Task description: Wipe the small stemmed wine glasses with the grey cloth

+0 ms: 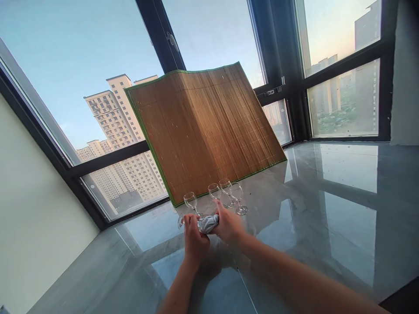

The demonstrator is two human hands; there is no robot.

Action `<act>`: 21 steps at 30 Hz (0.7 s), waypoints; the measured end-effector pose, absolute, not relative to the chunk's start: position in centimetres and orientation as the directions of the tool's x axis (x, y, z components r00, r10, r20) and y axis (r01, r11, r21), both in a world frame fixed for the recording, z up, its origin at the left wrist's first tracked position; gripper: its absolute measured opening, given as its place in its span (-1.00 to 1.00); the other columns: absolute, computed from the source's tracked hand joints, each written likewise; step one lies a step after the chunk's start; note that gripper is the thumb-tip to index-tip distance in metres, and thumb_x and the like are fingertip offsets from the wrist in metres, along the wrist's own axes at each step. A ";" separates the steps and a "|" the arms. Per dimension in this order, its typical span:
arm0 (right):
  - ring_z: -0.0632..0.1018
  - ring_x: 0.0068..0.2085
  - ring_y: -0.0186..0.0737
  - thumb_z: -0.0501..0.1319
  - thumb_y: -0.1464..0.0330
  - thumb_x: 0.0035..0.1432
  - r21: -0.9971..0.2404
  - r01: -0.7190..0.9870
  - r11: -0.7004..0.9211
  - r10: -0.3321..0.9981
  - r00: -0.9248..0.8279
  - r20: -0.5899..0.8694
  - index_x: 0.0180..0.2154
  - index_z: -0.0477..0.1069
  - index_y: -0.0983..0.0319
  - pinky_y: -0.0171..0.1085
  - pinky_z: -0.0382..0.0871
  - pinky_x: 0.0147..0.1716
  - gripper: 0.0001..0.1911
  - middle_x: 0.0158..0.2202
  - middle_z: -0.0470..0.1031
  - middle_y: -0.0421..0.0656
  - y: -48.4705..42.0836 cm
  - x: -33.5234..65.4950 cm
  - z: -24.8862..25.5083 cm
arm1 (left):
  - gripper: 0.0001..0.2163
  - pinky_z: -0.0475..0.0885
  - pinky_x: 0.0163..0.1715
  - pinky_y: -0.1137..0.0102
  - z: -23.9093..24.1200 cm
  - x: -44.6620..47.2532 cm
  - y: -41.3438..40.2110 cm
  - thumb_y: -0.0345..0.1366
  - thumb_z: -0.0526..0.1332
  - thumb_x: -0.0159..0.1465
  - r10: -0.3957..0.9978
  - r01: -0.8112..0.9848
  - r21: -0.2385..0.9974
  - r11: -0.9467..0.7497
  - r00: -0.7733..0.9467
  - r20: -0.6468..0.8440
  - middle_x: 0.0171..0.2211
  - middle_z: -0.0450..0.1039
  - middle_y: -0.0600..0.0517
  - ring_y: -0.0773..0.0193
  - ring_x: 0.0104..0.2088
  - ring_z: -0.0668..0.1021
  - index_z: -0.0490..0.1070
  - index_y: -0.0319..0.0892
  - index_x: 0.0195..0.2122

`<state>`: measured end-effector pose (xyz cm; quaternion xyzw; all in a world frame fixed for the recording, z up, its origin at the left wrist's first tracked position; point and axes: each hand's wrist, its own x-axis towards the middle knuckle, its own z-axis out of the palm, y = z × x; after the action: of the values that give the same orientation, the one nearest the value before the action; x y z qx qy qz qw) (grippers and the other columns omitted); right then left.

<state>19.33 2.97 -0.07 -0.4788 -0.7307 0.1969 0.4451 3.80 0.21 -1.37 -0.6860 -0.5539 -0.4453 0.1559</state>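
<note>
Stemmed glass [180, 221] is held sideways over the glossy grey surface [137, 270], gripped in the left hand [195, 239], fingers curled. Grey cloth [208, 224] is clasped at its bowl end by the right hand [230, 224], one finger raised. Four upright glasses [236, 192] are stood just beyond, before the brown mat [209, 135].

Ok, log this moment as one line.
left hand: stemmed glass, sideways; right hand: gray cloth; beyond: four upright stemmed glasses, bamboo mat
</note>
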 end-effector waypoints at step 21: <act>0.48 -0.34 -0.22 0.12 0.55 -0.07 -0.704 0.402 0.586 0.758 0.037 0.652 0.03 0.22 0.16 -0.33 0.21 -0.40 -0.44 -0.22 0.48 -0.19 3.3 19.5 0.2 | -0.71 0.42 -0.10 0.17 -1.4 3.4 -0.3 -0.35 0.08 0.31 0.649 0.901 0.238 -0.362 0.060 0.758 -0.08 0.30 -0.13 0.07 -0.07 0.43 0.23 -0.14 0.06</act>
<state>19.52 3.33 0.23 -0.4284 -0.6767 0.1537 0.5787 3.44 -0.30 -1.37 -0.7123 -0.5441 -0.4169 0.1511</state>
